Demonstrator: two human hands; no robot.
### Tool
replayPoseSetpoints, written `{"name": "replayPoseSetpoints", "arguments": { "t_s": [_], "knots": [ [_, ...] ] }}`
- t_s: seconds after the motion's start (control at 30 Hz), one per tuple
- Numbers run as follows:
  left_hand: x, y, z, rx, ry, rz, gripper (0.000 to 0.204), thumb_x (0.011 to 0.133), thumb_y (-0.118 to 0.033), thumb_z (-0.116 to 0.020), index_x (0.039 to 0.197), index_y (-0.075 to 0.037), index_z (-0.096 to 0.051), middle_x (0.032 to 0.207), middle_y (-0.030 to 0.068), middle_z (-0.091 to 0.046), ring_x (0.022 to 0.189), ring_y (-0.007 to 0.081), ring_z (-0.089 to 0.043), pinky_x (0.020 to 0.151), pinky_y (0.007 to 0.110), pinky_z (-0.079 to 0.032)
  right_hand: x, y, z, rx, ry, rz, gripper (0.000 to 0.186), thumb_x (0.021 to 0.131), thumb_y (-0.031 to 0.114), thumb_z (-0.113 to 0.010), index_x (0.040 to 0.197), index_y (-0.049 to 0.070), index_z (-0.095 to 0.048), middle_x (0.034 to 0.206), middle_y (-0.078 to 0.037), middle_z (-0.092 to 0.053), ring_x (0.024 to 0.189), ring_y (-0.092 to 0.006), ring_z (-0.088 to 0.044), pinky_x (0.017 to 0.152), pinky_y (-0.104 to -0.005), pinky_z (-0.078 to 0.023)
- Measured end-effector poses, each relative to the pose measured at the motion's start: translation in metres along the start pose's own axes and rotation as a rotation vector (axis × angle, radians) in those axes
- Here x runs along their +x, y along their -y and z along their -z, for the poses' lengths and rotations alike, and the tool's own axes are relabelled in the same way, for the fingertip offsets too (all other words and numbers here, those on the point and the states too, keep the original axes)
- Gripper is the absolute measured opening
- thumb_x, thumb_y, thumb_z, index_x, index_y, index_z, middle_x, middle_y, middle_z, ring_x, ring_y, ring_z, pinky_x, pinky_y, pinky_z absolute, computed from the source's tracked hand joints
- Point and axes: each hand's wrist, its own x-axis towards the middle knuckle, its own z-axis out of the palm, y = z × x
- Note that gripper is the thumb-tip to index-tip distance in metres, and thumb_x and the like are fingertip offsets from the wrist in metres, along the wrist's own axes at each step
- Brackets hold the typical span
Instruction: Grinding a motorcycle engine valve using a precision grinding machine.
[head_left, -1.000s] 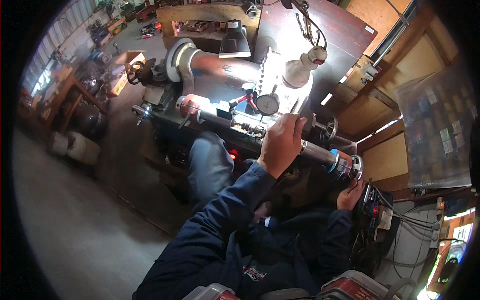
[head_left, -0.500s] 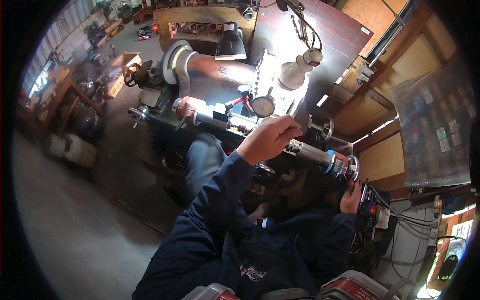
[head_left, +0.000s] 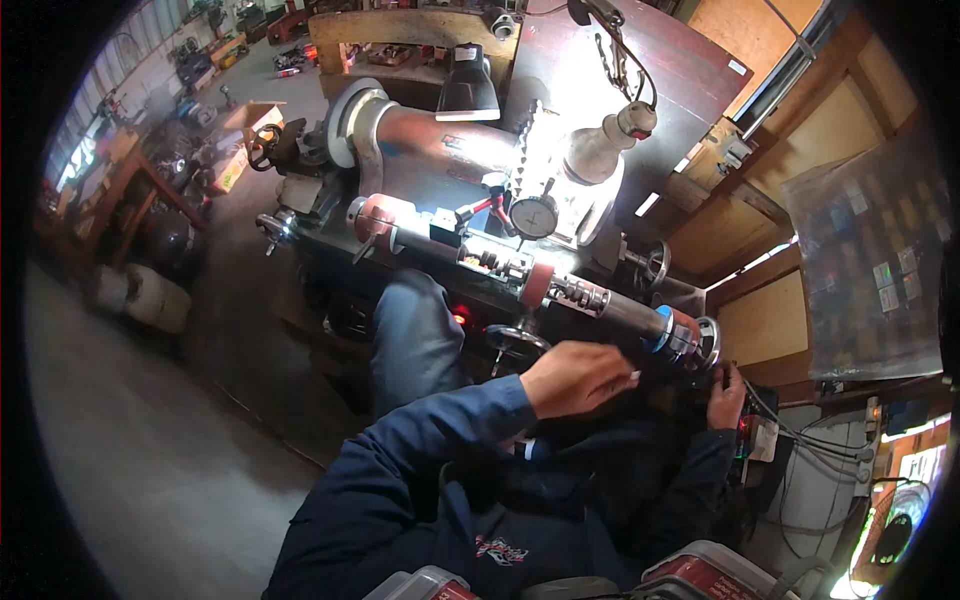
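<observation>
With hands (head_left: 578, 382) (head_left: 727, 398) apart — left curled, right (hold unclear) by a chrome ring (head_left: 716, 345) — the lamp (head_left: 597, 152) crowds the gauge (head_left: 534, 216).

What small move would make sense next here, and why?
Probably a slight turn of the chrome wheel with the right hand, while watching the dial gauge. The right hand is at the wheel's lower rim, though contact is hard to confirm; the left hand covers neither the grey shaft nor the gauge's face.
</observation>
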Motion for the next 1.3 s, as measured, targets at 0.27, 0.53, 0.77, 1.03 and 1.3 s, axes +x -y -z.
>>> {"name": "replayPoseSetpoints", "arguments": {
  "t_s": [0.27, 0.53, 0.77, 1.03, 1.3],
  "knots": [
    [-0.034, 0.024, -0.055, 0.061, 0.81, 0.176, 0.022, 0.093, -0.027, -0.058, 0.095, -0.005, -0.063, 0.09, 0.017, -0.068, 0.082, 0.0376, -0.067, 0.07, 0.047, -0.053, 0.053, 0.003, -0.013, 0.028, -0.093, -0.02, 0.029, 0.102, 0.025, -0.053, 0.099, -0.002, -0.062, 0.091, -0.008, -0.066, 0.087, -0.0158, -0.057, 0.084, -0.0305, -0.046],
    [-0.042, 0.048, -0.07, 0.121, 0.92, 0.338, 0.024, 0.084, -0.024, -0.069, 0.094, -0.002, -0.071, 0.085, 0.0205, -0.07, 0.085, 0.0386, -0.069, 0.075, 0.048, -0.055, 0.076, -0.055, -0.037, -0.104, 0.13, 0.225, 0.023, 0.096, 0.025, -0.06, 0.103, 0.003, -0.062, 0.098, -0.005, -0.066, 0.09, -0.0167, -0.061, 0.079, -0.0294, -0.048],
    [-0.051, 0.059, -0.082, 0.115, 0.955, 0.31, 0.025, 0.082, -0.022, -0.07, 0.093, 0.0, -0.071, 0.09, 0.0223, -0.069, 0.088, 0.0398, -0.068, 0.076, 0.048, -0.055, 0.048, -0.096, -0.059, 0.086, 0.125, 0.009, 0.026, 0.095, 0.023, -0.061, 0.11, 0.002, -0.065, 0.101, -0.007, -0.068, 0.093, -0.0163, -0.063, 0.077, -0.0327, -0.05],
    [-0.05, 0.061, -0.08, 0.107, 1.002, 0.392, 0.026, 0.083, -0.022, -0.07, 0.097, 0.0, -0.071, 0.095, 0.0223, -0.07, 0.093, 0.0396, -0.068, 0.081, 0.047, -0.055, 0.001, -0.055, -0.036, 0.342, 0.169, -0.299, 0.032, 0.098, 0.024, -0.061, 0.115, -0.002, -0.064, 0.108, -0.007, -0.069, 0.098, -0.0149, -0.062, 0.083, -0.0311, -0.049],
    [-0.049, 0.059, -0.078, 0.124, 1.004, 0.393, 0.025, 0.084, -0.023, -0.069, 0.097, -0.002, -0.072, 0.093, 0.0213, -0.07, 0.091, 0.0394, -0.069, 0.08, 0.047, -0.055, 0.0, -0.01, 0.007, 0.282, 0.138, -0.146, 0.024, 0.101, 0.022, -0.058, 0.105, -0.001, -0.064, 0.093, -0.002, -0.063, 0.084, -0.0102, -0.053, 0.078, -0.0245, -0.043]
  ]
}}
